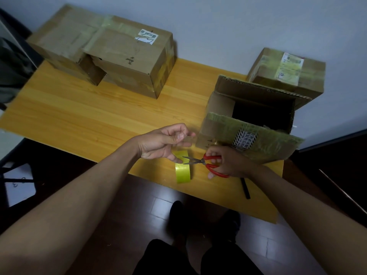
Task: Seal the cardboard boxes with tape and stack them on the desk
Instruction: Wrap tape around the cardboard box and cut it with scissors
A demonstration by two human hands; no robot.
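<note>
Wooden worktop (79,116) against pale wall. Left hand (162,143) at near edge, fingers pinching free end of yellow-green tape (183,169). Right hand (228,161) curled through red scissors (206,163), blades parted at tape strip. Open box (252,124) at right, flaps raised. Small taped box (288,72) far right. Large boxes (111,56) far left.

On the desk (79,108), two boxes (111,56) sit upper left. An open box (256,124) stands right of centre, a sealed box (288,72) behind it. The tape roll (182,171) lies at the lower centre edge.
</note>
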